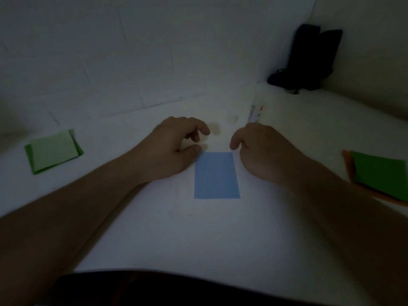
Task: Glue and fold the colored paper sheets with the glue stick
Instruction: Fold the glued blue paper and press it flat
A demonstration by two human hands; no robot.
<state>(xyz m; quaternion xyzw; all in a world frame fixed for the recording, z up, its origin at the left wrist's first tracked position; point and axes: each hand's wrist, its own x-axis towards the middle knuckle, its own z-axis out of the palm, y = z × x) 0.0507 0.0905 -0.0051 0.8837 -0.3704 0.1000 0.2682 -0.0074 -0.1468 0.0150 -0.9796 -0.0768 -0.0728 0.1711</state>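
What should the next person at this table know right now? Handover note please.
Left hand: loosely curled, holding nothing, thumb at the far left corner of the flat blue paper rectangle.
Right hand: curled, empty as far as visible, beside the blue's far right corner.
White glue stick: lying behind the right hand.
Done: folded pale green paper, far left.
Left: blue sheet; green sheet on orange sheet, far right.

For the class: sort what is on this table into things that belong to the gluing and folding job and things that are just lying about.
Belongs to the job:
blue sheet, flat between the hands
folded green pile, far left
green sheet lying on an orange sheet, far right
glue stick, past the right hand
small pale cap beside it, probably

Just lying about:
black object in the far corner
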